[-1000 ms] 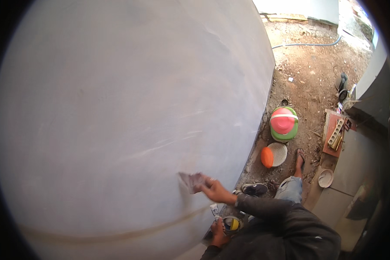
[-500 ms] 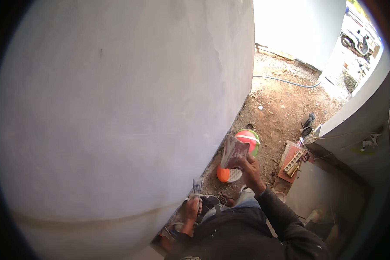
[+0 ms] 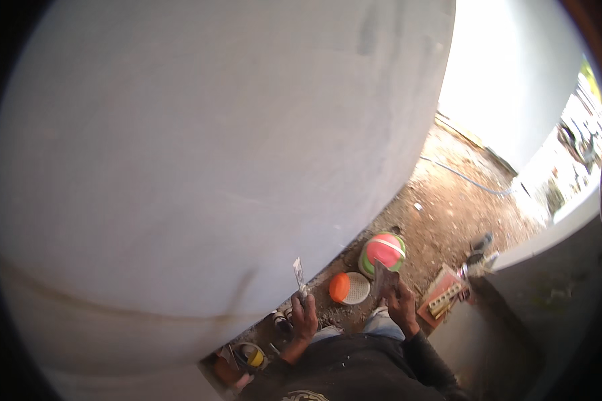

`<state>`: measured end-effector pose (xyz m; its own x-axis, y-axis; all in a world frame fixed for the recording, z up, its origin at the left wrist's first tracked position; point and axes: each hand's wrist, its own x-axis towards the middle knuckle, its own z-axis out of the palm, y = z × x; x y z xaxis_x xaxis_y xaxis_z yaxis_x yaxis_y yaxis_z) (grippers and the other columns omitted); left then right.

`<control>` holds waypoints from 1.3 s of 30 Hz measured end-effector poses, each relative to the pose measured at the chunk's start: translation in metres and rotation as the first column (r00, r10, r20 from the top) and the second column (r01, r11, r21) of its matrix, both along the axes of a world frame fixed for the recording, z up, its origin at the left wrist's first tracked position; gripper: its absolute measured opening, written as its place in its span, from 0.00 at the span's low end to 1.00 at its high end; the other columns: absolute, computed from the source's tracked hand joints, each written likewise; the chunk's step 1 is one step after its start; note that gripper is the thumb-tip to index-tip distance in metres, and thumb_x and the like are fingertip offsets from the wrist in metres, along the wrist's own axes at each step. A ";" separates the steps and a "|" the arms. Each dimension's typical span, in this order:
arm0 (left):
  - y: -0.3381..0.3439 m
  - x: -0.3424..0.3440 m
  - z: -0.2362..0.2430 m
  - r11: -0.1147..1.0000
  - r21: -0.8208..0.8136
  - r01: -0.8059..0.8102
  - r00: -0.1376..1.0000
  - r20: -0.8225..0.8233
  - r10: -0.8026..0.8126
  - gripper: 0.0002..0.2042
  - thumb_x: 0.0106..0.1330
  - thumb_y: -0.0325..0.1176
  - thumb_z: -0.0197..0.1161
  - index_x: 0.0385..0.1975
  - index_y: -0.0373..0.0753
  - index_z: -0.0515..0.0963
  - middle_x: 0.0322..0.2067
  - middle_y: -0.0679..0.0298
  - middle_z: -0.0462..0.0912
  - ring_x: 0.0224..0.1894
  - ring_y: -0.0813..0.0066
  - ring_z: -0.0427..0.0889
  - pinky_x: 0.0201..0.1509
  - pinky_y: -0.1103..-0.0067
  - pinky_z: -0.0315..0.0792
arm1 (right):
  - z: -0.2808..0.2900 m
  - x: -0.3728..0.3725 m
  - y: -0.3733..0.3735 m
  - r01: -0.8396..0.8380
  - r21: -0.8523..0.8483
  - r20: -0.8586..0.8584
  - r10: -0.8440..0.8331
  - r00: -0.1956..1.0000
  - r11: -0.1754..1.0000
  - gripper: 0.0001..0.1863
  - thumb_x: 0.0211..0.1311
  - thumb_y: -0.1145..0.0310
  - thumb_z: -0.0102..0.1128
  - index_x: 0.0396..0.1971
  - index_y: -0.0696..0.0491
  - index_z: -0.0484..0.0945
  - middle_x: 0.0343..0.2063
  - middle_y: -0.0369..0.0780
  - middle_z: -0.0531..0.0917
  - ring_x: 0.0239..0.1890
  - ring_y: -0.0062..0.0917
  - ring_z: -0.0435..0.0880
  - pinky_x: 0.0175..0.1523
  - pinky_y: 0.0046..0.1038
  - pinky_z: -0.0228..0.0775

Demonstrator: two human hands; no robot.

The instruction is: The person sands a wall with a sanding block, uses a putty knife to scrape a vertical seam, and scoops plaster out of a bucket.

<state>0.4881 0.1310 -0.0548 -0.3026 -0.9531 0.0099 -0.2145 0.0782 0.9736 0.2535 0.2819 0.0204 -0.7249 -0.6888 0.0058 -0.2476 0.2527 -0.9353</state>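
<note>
My left hand [image 3: 305,317] is closed round the handle of a putty knife [image 3: 298,271], its pale-smeared narrow blade pointing up beside the wall. In my right hand [image 3: 401,309] a flat, dark grey-brown plate [image 3: 384,280] is gripped by one edge; whether it is a wide filling blade or a stiff sheet I cannot tell. The plate overlaps the near side of a bucket with a pink and green top [image 3: 385,248]. Left of that, an orange piece [image 3: 339,287] lies against a round, pale perforated disc [image 3: 357,288]. A smooth grey wall [image 3: 201,174] fills the left.
Reddish dirt floor [image 3: 448,194] runs along the wall's foot, crossed by a blue-grey hose [image 3: 468,179]. At the right lie a reddish board [image 3: 441,287] with tools on it and a dark grey slab [image 3: 475,327]. A yellow-and-white round container [image 3: 251,355] stands at lower left.
The view has turned, with more wall showing. My right hand has drawn the plate lower and nearer to my body. My left hand has raised the putty knife, its blade now clearly visible.
</note>
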 end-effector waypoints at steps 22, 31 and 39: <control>-0.045 0.021 0.003 0.557 -0.181 -0.810 0.543 0.124 0.830 0.20 0.77 0.38 0.56 0.58 0.28 0.68 0.44 0.38 0.80 0.46 0.40 0.82 0.49 0.58 0.75 | 0.008 -0.108 -0.129 -0.664 -0.174 -0.080 0.662 0.745 0.727 0.15 0.73 0.70 0.52 0.51 0.63 0.79 0.28 0.47 0.88 0.27 0.21 0.84 0.31 0.29 0.73; -0.032 -0.014 -0.012 0.557 -0.264 -0.788 0.569 0.034 0.821 0.19 0.81 0.43 0.48 0.53 0.30 0.70 0.44 0.41 0.76 0.47 0.43 0.78 0.51 0.59 0.71 | -0.016 -0.105 -0.119 -0.689 -0.103 -0.048 0.688 0.724 0.718 0.13 0.73 0.68 0.53 0.45 0.62 0.80 0.26 0.41 0.86 0.28 0.17 0.81 0.31 0.27 0.71; -0.059 0.002 0.063 0.487 -0.252 -0.836 0.530 -0.141 0.836 0.17 0.81 0.43 0.50 0.50 0.31 0.73 0.39 0.48 0.78 0.41 0.50 0.78 0.49 0.63 0.72 | -0.004 -0.101 -0.114 -0.671 -0.110 -0.051 0.670 0.741 0.733 0.13 0.73 0.68 0.53 0.45 0.63 0.80 0.28 0.44 0.88 0.30 0.23 0.87 0.35 0.28 0.77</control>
